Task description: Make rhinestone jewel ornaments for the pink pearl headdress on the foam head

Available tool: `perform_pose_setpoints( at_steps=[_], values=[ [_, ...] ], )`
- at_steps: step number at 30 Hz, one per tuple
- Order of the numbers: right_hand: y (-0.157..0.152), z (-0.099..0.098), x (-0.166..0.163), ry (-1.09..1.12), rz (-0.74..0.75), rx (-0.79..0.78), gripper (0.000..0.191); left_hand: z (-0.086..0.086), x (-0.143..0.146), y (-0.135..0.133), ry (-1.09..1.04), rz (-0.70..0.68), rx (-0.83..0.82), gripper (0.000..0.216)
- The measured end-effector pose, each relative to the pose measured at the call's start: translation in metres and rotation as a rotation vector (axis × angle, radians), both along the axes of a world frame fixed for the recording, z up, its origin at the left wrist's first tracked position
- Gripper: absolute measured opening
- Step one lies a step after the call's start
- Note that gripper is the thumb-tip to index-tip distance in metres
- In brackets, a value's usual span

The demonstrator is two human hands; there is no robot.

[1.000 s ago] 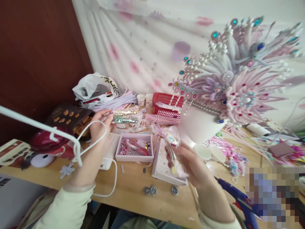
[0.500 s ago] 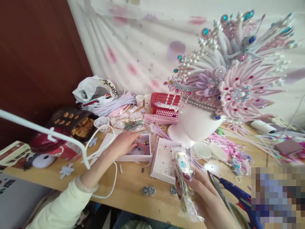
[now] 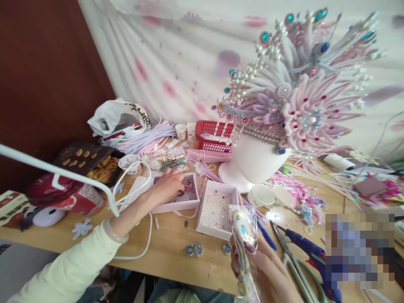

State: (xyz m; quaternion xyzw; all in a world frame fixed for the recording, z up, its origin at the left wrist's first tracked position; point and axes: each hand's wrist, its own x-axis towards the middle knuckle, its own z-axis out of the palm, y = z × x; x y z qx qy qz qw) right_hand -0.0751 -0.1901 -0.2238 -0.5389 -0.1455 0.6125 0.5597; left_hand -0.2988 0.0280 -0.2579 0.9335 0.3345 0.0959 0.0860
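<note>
My left hand [image 3: 167,187] reaches into a small pink tray [image 3: 178,201] of coloured gems, fingers bent down among them; what they pinch, if anything, is hidden. My right hand [image 3: 263,269] is closed on a clear plastic bag of jewelled ornaments [image 3: 243,233], held upright near the table's front edge. A second pink tray [image 3: 217,209] of tiny pearls lies between my hands. Behind it a white mannequin head [image 3: 252,162] carries a large pink headdress [image 3: 303,92] with pearls and teal stones.
Scissors [image 3: 293,263] and a blue glue gun [image 3: 312,256] lie right of my right hand. Two paper cups [image 3: 268,195], a red basket [image 3: 213,136], a white bag [image 3: 116,118], a snack bag [image 3: 91,162] and a white cable [image 3: 139,198] crowd the wooden table [image 3: 170,248]. Three round metal pieces [image 3: 194,250] lie at the front.
My left hand came down from the back of the table into the gem tray. My right hand lowered the plastic bag toward the front edge. The view shifted slightly left.
</note>
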Motion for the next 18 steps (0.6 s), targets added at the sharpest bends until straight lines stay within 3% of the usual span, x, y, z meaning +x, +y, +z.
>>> perform_pose_setpoints(
  at_steps=[4, 7, 11, 13, 15, 18],
  values=[
    [-0.009, -0.011, 0.003, 0.016, -0.014, 0.084, 0.028, 0.008, -0.002, 0.001, -0.033, -0.018, 0.015, 0.022],
    [-0.016, -0.022, 0.008, 0.004, -0.011, 0.192, 0.033, 0.027, -0.011, -0.005, -0.097, 0.033, 0.029, 0.018],
    [-0.026, -0.041, 0.010, 0.087, 0.036, 0.299, 0.049, 0.044, -0.012, -0.061, -0.348, 0.089, 0.023, 0.020],
    [-0.032, -0.050, 0.010, 0.140, 0.094, 0.308, 0.048, 0.033, 0.001, -0.105, -0.442, 0.058, -0.018, 0.019],
    [-0.037, -0.057, 0.012, 0.171, 0.154, 0.295, 0.046, 0.008, 0.019, -0.143, -0.443, 0.006, -0.007, 0.020],
    [-0.043, -0.065, 0.020, 0.225, 0.239, 0.277, 0.048, -0.037, 0.043, -0.171, -0.383, 0.043, 0.196, 0.020]
  ],
)
